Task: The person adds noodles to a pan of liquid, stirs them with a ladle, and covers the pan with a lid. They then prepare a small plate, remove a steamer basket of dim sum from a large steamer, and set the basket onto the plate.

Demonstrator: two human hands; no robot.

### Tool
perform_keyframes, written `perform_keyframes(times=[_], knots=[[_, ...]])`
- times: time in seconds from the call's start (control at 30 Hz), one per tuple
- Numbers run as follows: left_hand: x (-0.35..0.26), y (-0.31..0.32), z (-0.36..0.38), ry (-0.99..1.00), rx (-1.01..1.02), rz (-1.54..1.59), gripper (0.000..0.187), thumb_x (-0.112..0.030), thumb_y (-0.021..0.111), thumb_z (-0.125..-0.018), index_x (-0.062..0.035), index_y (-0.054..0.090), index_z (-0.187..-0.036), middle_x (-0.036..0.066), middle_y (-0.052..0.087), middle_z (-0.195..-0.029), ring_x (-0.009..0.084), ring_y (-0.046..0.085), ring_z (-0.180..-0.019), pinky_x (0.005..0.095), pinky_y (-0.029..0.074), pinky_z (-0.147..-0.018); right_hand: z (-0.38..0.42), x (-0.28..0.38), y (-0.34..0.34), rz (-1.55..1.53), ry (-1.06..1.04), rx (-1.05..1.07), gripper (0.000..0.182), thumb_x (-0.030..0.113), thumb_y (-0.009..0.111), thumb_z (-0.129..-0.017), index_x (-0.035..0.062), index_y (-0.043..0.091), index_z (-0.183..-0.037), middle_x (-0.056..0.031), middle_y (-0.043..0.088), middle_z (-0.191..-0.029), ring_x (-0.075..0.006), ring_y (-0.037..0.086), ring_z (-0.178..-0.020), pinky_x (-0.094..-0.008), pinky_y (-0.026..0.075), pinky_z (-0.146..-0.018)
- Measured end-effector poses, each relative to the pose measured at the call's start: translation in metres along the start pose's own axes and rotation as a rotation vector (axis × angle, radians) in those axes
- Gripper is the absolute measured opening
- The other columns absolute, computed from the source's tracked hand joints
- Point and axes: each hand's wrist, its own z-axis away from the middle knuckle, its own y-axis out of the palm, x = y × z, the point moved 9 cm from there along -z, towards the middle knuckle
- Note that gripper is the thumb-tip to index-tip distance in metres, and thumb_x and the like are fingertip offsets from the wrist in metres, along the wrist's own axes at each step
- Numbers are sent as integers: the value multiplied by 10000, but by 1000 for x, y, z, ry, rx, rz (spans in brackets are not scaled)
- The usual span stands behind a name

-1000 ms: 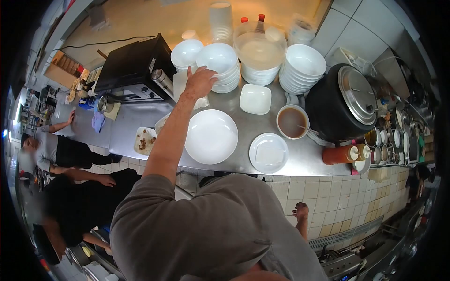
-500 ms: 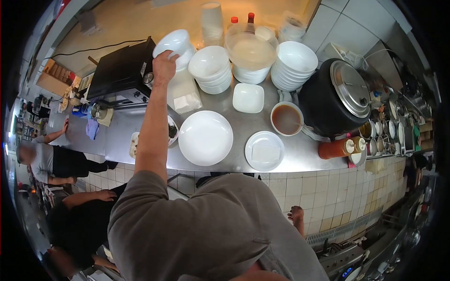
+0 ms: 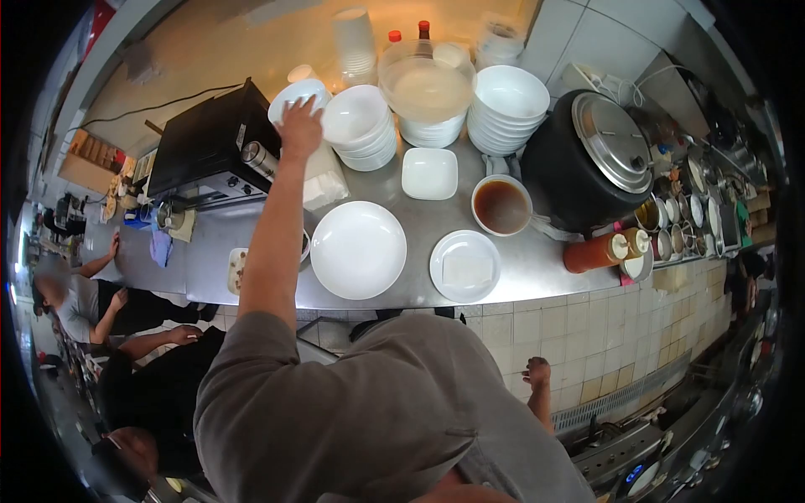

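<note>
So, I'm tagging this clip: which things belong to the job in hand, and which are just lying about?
Belongs to the job, it seems:
- left hand, fingers spread
- far-left white bowl, right at that hand; contact unclear

Probably just lying about:
- large round plate
- square dish
- bowl of brown liquid
- orange-red bottle
- black pot

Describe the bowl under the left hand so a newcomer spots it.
Find the black boxy appliance on the counter. Just right of it, toward the back, sits a white bowl. Unlike the stacked bowls further right, it has the left hand over it.
</note>
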Motion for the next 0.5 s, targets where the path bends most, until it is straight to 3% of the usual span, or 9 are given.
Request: perform_keyframes(times=[0.07, 0.1, 0.17, 0.27, 0.33, 0.37, 0.43, 0.47, 0.5], knots=[[-55, 6, 8, 54, 313, 237, 336, -371, 595, -928, -193, 713, -1187, 81, 687, -1225, 281, 580, -1236, 637, 270, -1124, 1, 2, 10, 24, 13, 12, 255, 249, 510, -963, 84, 591, -1139, -89, 635, -975, -244, 672, -729, -395, 541, -611], [-78, -1, 10, 56, 316, 238, 336, -371, 595, -928, -193, 713, -1187, 81, 687, -1225, 281, 580, -1236, 637, 270, -1124, 1, 1, 12, 59, 18, 21, 265, 249, 523, -959, 88, 590, -1158, -91, 635, -988, -248, 673, -736, -399, 542, -615], [-109, 23, 31, 37, 752, 159, 318, -355, 609, -919, -146, 733, -1123, 136, 687, -1194, 316, 610, -1167, 541, 377, -1074, -5, -7, 15, 2, 52, 30, 305, 184, 558, -935, 98, 567, -1228, -72, 640, -911, -241, 659, -660, -396, 551, -581], [-93, 32, 14, -92, 736, 303, 294, -332, 597, -903, -134, 752, -1056, 127, 712, -1115, 335, 648, -1085, 482, 472, -984, -9, -11, 21, 25, 60, 68, 212, 188, 550, -943, 105, 600, -1132, -69, 633, -874, -250, 671, -678, -415, 549, -555], [-72, 16, -12, -147, 487, 373, 268, -278, 589, -897, -74, 748, -969, 190, 704, -1040, 384, 661, -989, 458, 510, -885, -22, -19, 19, 0, 53, 81, 185, 190, 529, -953, 106, 603, -1101, -71, 631, -868, -255, 671, -682, -415, 549, -559], [-51, 18, -23, -178, 390, 459, 250, -256, 619, -898, -44, 736, -963, 186, 719, -992, 332, 688, -911, 419, 522, -838, -27, -28, 20, -18, 50, 93, 167, 191, 508, -963, 108, 606, -1070, -73, 630, -862, -259, 671, -687, -414, 548, -562], [5, 51, -22, -585, 424, 923, 260, -241, 652, -925, 9, 717, -951, 77, 719, -894, 198, 658, -842, 314, 511, -775, -26, -37, 18, -16, 92, 90, 169, 194, 481, -973, 111, 607, -1048, -74, 631, -862, -264, 674, -693, -409, 548, -561], [14, 44, -19, -673, 319, 1213, 231, -197, 651, -945, 13, 697, -1028, 65, 709, -926, 216, 660, -864, 334, 517, -800, -28, -39, 15, -12, 123, 77, 180, 198, 454, -983, 115, 608, -1027, -75, 632, -862, -269, 676, -699, -404, 548, -559], [25, 38, -21, -670, 321, 1211, 231, -197, 651, -945, 13, 697, -1028, 65, 709, -926, 216, 660, -864, 334, 517, -800, -31, -40, 13, -14, 124, 79, 180, 198, 454, -983, 115, 608, -1027, -75, 632, -862, -269, 676, -699, -404, 548, -559]])
